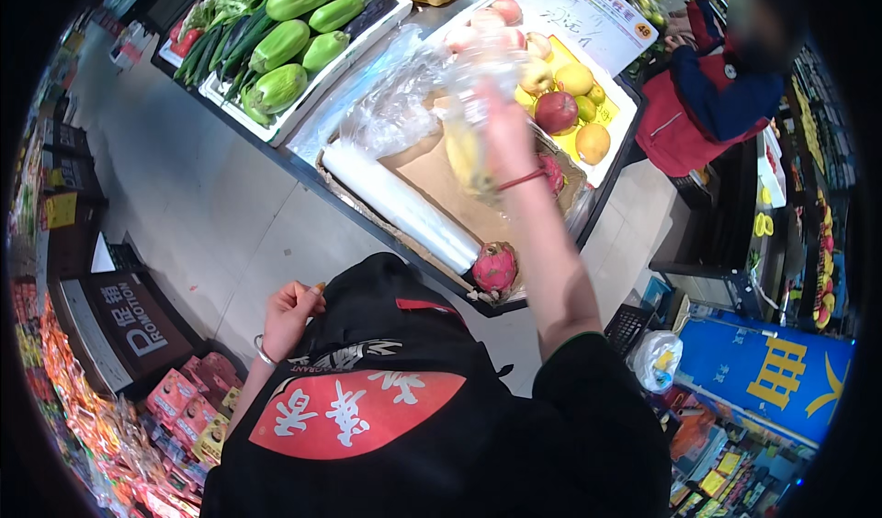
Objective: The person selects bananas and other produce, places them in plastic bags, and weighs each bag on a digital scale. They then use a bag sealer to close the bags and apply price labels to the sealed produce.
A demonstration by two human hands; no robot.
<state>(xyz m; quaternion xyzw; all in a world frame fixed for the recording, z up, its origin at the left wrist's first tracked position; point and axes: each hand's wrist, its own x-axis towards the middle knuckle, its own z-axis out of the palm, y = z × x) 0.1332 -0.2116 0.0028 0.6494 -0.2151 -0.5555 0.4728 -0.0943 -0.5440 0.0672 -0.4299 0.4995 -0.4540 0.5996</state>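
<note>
My right hand (507, 127) reaches over the produce stand, its fingers smeared by motion. Blurred clear plastic, seemingly a bag (487, 63), is gripped in it and covers part of the fingers. Just below that hand shows a blurred yellow item (469, 158), its kind unclear. An open cardboard box (413, 170) lies under the arm, with a roll of clear plastic (400, 207) along its near side. A pink dragon fruit (494, 267) rests at the box's near corner. Beside my black apron, my left hand (292, 318) is closed; whatever its fingertips pinch is too small to name.
Green eggplants (278, 47) fill a white tray at the left. Peaches, apples and a dark red fruit (556, 112) lie on the right, near a white sign (588, 17). Another person (703, 104) stands beyond the stand's right edge. Packaged goods (188, 398) are stacked at lower left.
</note>
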